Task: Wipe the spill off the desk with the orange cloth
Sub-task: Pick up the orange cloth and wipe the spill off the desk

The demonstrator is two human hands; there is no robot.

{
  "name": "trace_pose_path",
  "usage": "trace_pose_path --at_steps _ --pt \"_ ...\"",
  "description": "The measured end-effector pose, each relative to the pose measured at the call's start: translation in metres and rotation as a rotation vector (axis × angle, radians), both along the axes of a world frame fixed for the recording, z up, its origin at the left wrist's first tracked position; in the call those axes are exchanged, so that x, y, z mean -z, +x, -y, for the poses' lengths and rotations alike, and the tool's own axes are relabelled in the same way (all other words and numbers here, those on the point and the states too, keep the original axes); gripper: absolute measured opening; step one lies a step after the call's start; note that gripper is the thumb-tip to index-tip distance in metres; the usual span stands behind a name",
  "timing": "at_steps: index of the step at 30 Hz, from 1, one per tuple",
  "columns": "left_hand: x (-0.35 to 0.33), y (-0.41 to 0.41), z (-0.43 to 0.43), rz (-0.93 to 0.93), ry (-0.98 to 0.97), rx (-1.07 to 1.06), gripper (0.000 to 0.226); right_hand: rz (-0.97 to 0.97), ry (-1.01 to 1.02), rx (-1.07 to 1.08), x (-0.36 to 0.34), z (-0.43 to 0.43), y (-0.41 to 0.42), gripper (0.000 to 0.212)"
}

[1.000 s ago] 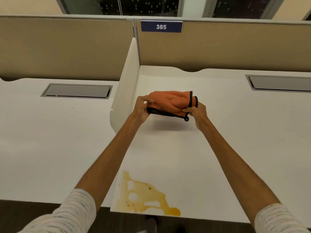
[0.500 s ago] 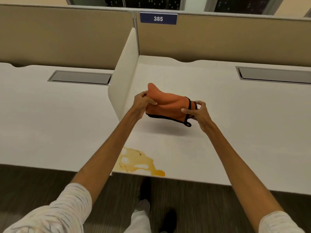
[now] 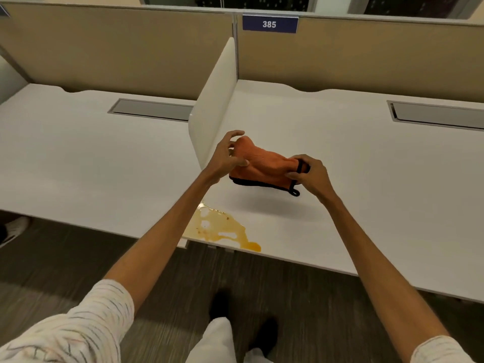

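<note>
Item: soft, light orange terry cloth with black trim (image 3: 262, 166), bunched above the white worktop (image 3: 340, 205), my right hand (image 3: 311, 174) pinching its hem, left hand (image 3: 226, 158) loosening; best gathered mid-fold before the amber spill (image 3: 220, 229).

Both arms extended forward, forearms bare, striped sleeves at the upper arms. Left hand (image 3: 225, 159) raised, fingers spread and loosely curled, thumb lying against the near end of the orange cloth (image 3: 262, 163), no firm grasp evident. Right hand (image 3: 311, 174) closed in a pinch on the cloth's black-trimmed end, knuckles up, wrist slightly bent.
</note>
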State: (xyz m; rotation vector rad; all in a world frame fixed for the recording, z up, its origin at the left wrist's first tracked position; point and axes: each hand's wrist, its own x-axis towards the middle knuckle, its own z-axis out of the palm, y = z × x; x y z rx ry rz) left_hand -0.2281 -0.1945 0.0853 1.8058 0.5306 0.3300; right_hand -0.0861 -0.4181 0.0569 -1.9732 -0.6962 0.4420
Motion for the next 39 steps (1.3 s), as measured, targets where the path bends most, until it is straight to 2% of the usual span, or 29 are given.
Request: trace_pose_path --at_steps 3,6,11,14,18,21,26,30,33,36,39 --pt "0.008 -0.006 -0.012 -0.074 0.204 0.152 0.082 0.111 -0.008 0.093 0.007 -0.007 -0.009 0.045" --pt "0.012 -0.003 -0.018 -0.201 0.429 0.249 0.078 0.259 -0.002 0.168 0.014 -0.014 -0.017 0.036" --pt "0.029 -0.009 -0.024 -0.129 0.622 0.07 0.049 0.616 0.047 0.195 0.028 -0.019 -0.035 0.035" --pt "0.053 -0.017 -0.028 -0.162 0.721 0.108 0.037 0.625 -0.047 0.094 0.049 -0.013 -0.051 0.034" --pt "0.094 -0.039 -0.017 -0.223 0.652 0.151 0.033 0.515 -0.335 -0.15 0.078 -0.003 -0.074 0.027" --pt "0.109 -0.05 -0.016 -0.189 0.586 0.143 0.034 0.483 -0.466 -0.247 0.081 -0.003 -0.081 0.038" --pt "0.114 -0.064 -0.028 -0.168 0.611 0.241 0.04 0.564 -0.442 -0.2 0.065 -0.031 -0.079 0.052" --pt "0.114 -0.076 -0.035 -0.184 0.53 0.314 0.05 0.529 -0.48 -0.324 0.077 -0.063 -0.084 0.068" --pt "0.115 -0.084 -0.043 -0.16 0.461 0.166 0.045 0.507 -0.505 -0.372 0.091 -0.071 -0.09 0.07" --pt "0.116 -0.092 -0.062 -0.172 0.476 0.026 0.042 0.521 -0.536 -0.321 0.095 -0.072 -0.09 0.072" --pt "0.122 -0.099 -0.085 -0.232 0.522 -0.02 0.041 0.525 -0.567 -0.276 0.098 -0.078 -0.09 0.073"
